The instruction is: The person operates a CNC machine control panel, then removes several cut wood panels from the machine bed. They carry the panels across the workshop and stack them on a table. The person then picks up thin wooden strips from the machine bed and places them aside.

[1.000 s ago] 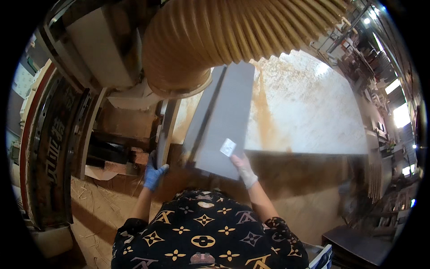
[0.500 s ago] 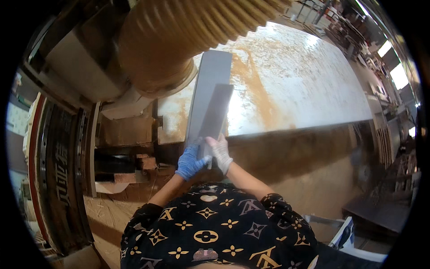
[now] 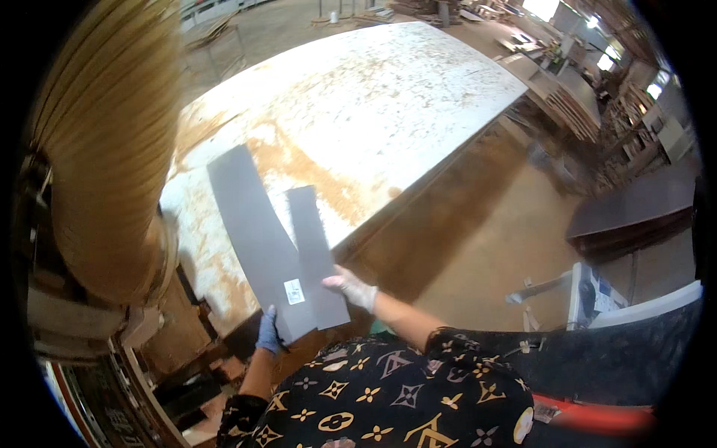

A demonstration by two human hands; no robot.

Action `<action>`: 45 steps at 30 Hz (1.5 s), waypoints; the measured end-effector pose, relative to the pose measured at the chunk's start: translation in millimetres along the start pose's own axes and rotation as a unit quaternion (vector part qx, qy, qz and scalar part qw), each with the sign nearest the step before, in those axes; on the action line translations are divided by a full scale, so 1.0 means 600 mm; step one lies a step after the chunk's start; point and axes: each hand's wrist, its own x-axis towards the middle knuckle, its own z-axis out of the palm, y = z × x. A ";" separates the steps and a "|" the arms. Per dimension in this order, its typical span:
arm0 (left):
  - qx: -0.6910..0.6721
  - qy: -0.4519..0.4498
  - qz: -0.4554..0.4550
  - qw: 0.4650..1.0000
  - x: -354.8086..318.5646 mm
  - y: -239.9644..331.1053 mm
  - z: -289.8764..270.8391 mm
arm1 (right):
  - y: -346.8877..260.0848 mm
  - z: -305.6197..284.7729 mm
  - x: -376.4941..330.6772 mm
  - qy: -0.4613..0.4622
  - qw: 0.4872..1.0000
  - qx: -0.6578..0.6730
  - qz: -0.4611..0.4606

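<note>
A long, wide grey board point(image 3: 250, 220) slants away from me over the near left part of the white tabletop point(image 3: 418, 104), a white label point(image 3: 294, 291) stuck near its close end. A narrower, shorter grey board point(image 3: 311, 231) lies at its right, overlapping it at the near end and fanning apart toward the far end. My left hand point(image 3: 269, 333), in a blue glove, is closed on the wide board's lower left edge. Wearing a whitish glove, my right hand point(image 3: 352, 287) grips the narrow board's right edge; its fingers partly hide behind that board.
Brown sawdust point(image 3: 299, 164) streaks the tabletop. A thick ribbed yellow-brown hose point(image 3: 104, 149) comes down at the left beside dusty machinery. Stacked boards point(image 3: 571, 104) stand at the far right. Nearer on the right are a dark panel point(image 3: 635, 209) and a white-edged object point(image 3: 590, 295).
The view has turned to the right, putting the hose farther left. The two boards, stacked before, now spread apart like a fan. My hands have moved apart, one on each outer edge.
</note>
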 end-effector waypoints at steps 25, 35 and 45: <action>-0.122 -0.023 0.027 0.992 0.385 -0.092 0.849 | -0.534 -0.775 -0.044 -0.106 0.928 -0.356 -0.033; -0.056 -0.193 -0.038 0.979 0.697 0.034 1.360 | -0.811 -1.195 -0.083 0.156 0.964 -0.193 -0.097; -0.033 -0.210 -0.023 0.977 1.039 0.043 1.825 | -0.813 -1.596 -0.482 0.592 0.767 0.031 -0.246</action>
